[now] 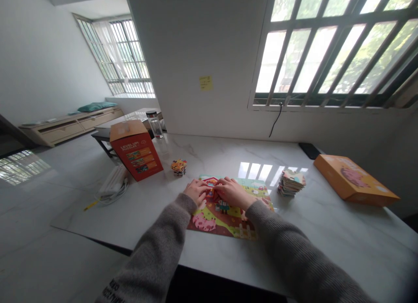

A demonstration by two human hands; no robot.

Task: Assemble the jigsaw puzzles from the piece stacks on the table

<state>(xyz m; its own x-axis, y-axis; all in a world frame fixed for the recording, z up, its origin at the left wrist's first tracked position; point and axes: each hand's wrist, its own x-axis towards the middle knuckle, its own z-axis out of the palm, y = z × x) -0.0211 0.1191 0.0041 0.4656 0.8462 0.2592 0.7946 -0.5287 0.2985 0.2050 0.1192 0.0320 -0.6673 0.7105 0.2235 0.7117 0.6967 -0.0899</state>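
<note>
Jigsaw board [215, 220] lies flat at our 12 o'clock on the marble tabletop [339, 237], near the front edge, and shows a bright farm scene with a pink pig and a white fence. We judge the board and its pieces to be light, stiff card, liable to slide on the polished stone. We take a piece by its edges and steady the board with a flat palm. Left hand [196, 192] and right hand [232, 192] are together over the board's upper part, fingers almost meeting around a red puzzle piece [213, 194] at the barn. We cannot tell whether either hand grips the piece or only presses on it. Stack of puzzle pieces [291, 183] stands at 1 o'clock, just beyond the board. Smaller stack of pieces [179, 167] stands at 11 o'clock, beside a red puzzle carton [137, 153]. Flat orange box [354, 181] lies at 2 o'clock.
</note>
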